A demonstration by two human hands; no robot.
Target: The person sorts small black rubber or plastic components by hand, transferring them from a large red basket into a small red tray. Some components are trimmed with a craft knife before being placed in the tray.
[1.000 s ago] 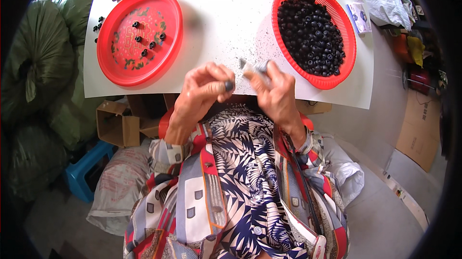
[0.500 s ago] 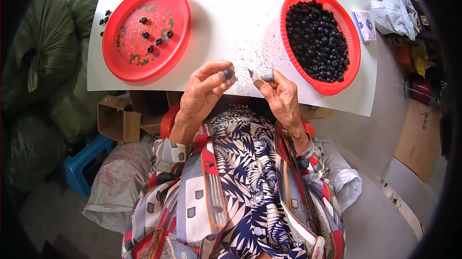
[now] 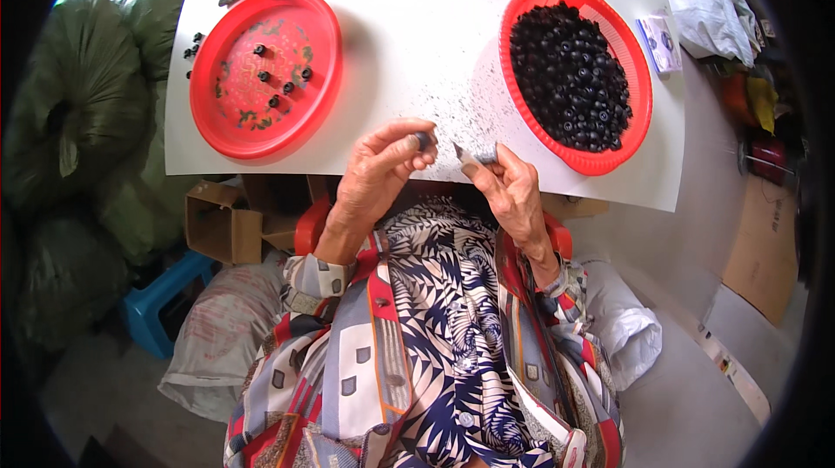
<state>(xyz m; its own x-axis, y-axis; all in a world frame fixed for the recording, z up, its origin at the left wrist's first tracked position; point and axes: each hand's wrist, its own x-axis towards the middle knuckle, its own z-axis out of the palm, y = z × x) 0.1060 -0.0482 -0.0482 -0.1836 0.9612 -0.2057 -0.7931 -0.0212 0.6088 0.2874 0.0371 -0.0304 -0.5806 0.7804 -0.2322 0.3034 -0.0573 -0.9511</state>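
Observation:
My left hand (image 3: 378,163), above the table's near edge, pinches a small round black part (image 3: 423,140) between thumb and fingers. Close to its right, my right hand (image 3: 513,188) is closed round a small knife (image 3: 484,156) with a grey wrapped handle. Its short pointed blade faces the black part, with a small gap between. Beyond my right hand, a red plastic basket (image 3: 637,59) holds a heap of similar black parts (image 3: 570,76). At the far left, several black parts lie spread out on a round red tray (image 3: 283,130) with a printed pattern.
Black crumbs (image 3: 470,116) are scattered over the white table (image 3: 417,16). A few black parts (image 3: 193,46) lie left of the tray, and a small packet (image 3: 659,43) lies right of the basket. Cardboard boxes (image 3: 235,229), a blue stool (image 3: 156,307) and green sacks (image 3: 78,103) stand at left.
The view has shifted slightly. The black part in my left hand is a little closer to the blade and appears turned. Both hands keep their hold.

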